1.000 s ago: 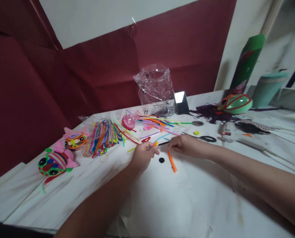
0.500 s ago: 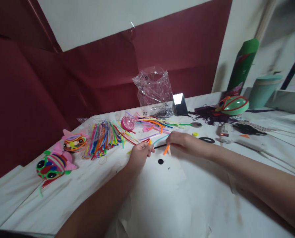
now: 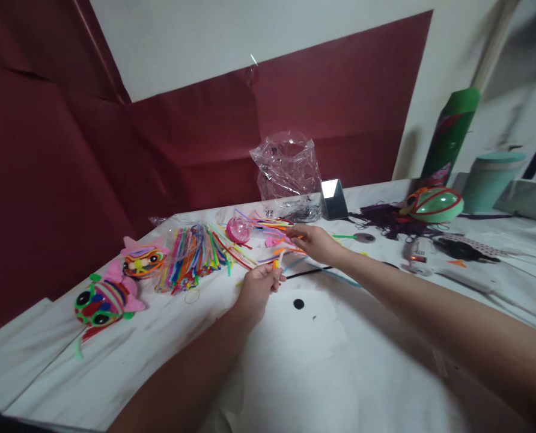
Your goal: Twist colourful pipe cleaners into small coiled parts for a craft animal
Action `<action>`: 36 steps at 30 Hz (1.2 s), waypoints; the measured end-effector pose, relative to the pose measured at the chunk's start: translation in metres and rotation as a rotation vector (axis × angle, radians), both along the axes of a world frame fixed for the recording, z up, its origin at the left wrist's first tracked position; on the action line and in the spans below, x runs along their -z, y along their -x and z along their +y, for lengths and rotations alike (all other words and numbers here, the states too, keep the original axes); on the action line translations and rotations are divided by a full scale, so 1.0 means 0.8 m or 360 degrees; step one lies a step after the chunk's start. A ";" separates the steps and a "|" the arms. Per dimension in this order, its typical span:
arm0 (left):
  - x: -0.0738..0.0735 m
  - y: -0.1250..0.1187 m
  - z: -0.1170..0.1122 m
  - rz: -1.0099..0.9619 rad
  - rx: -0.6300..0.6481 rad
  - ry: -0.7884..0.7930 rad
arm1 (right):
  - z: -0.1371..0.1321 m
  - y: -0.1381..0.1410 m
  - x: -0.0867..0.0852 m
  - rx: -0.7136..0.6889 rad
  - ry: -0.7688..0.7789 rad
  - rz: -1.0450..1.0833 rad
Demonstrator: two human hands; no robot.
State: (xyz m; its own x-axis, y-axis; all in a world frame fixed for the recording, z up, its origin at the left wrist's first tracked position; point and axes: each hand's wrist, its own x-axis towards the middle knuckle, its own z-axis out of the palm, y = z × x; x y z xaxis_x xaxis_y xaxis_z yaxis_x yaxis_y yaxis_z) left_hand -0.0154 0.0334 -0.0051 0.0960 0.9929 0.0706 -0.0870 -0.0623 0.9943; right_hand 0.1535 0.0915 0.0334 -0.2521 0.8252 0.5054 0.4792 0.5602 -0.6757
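My left hand [image 3: 259,287] is closed in a pinch around short orange, yellow and cream pipe cleaner pieces [image 3: 277,262], which stand up from its fingertips. My right hand [image 3: 313,242] reaches over the loose pile of pipe cleaners [image 3: 268,222]. Its fingers are bent together at the orange strands, and what they grip, if anything, is hidden. Beneath the hands run a black pipe cleaner [image 3: 307,272] and a light blue one [image 3: 340,277]. A black disc [image 3: 298,304] lies on the white table just in front.
To the left are a bagged bundle of colourful pipe cleaners [image 3: 196,255] and two decorated fish-like figures [image 3: 103,302]. A pink clear bowl [image 3: 238,230], a plastic bag [image 3: 288,171] and a phone [image 3: 334,199] stand behind. At right lie a glue gun [image 3: 421,255], cords and a green balloon-like figure [image 3: 438,205].
My right hand has moved away from my left, up and back to the loose pile. The orange and cream pieces it held now show in my left hand. The view has shifted slightly.
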 end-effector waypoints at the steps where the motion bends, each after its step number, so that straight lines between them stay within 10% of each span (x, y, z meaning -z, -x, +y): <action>1: 0.000 0.000 0.000 -0.0021 0.0008 0.0007 | -0.006 0.001 0.002 -0.0002 0.0031 0.0019; 13: 0.004 -0.013 -0.011 0.0130 0.0219 -0.0019 | -0.093 0.010 0.042 -0.0209 0.0657 0.0384; 23: 0.001 -0.019 -0.030 0.0638 0.0186 -0.0176 | -0.105 0.006 0.045 -0.0186 0.0577 0.0413; 36: -0.010 -0.019 -0.028 0.0464 0.0128 -0.0078 | -0.106 0.009 0.040 -0.0321 0.0698 0.0599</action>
State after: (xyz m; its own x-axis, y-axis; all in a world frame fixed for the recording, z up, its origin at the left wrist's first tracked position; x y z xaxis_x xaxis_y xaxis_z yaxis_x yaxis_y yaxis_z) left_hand -0.0005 0.0111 0.0032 0.1975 0.9774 0.0758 0.1951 -0.1150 0.9740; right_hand 0.1463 0.0064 0.0011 -0.2952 0.9311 0.2144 0.0761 0.2466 -0.9661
